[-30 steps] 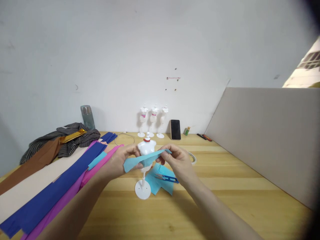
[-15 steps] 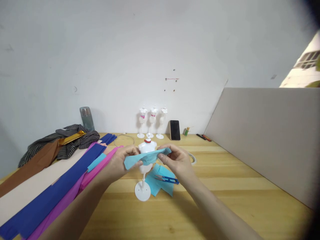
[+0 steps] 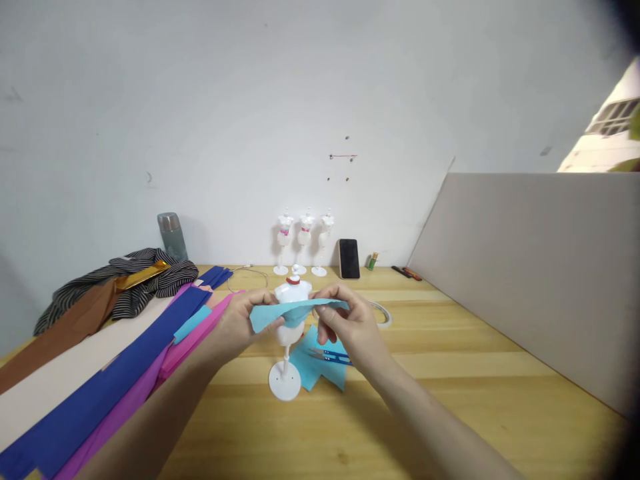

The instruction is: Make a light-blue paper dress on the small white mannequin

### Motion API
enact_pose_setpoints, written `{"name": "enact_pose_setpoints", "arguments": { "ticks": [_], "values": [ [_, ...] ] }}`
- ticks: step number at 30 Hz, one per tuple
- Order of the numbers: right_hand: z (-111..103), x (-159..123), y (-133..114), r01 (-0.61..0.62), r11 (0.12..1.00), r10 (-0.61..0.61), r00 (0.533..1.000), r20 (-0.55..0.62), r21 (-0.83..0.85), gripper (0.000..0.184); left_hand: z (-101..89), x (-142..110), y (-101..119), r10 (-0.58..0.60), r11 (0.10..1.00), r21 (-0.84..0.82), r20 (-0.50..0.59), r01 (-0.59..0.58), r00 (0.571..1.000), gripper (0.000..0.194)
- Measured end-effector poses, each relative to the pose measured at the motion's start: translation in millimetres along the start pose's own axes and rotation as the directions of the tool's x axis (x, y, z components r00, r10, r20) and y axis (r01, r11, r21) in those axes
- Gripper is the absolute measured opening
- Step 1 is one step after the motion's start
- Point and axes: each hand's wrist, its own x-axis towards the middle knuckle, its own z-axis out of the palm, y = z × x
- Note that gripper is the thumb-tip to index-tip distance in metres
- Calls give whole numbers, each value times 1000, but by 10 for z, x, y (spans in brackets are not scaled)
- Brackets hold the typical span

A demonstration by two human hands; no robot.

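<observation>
Your left hand (image 3: pixel 245 319) has a narrow grip: the thumb is in front and the fingers are behind, holding the left end of a light blue fabric strip (image 3: pixel 296 311). Your right hand (image 3: pixel 350 321) pinches the other end between thumb and fingers. The strip is stretched across the front of the white miniature dress form (image 3: pixel 293 292), below its shoulders; I cannot tell how closely it touches the body. This form stands upright on its round base (image 3: pixel 285 382) on the wooden table (image 3: pixel 450 413), and it wears a red band (image 3: pixel 293 281) around the neck. Just beside the base, on the right, lies a light blue fabric piece (image 3: pixel 311 375), with blue thread snips (image 3: pixel 334 359) on top, partly hidden by your right hand. Behind this hand there is a white tape ring (image 3: pixel 385 315). On your left, long fabric strips (image 3: pixel 90 373) in several colours are spread near your left forearm.
</observation>
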Motion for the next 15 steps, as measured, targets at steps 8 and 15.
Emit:
{"name": "enact_pose_setpoints", "arguments": {
  "ticks": [8,15],
  "values": [
    [8,50,82,-8,993,4,999,33,118,22,55,4,-115,-40,994,-102,-24,37,999,20],
    [18,102,142,-36,993,31,999,43,113,27,31,38,-23,-79,984,-159,-12,76,997,22]
  ]
}}
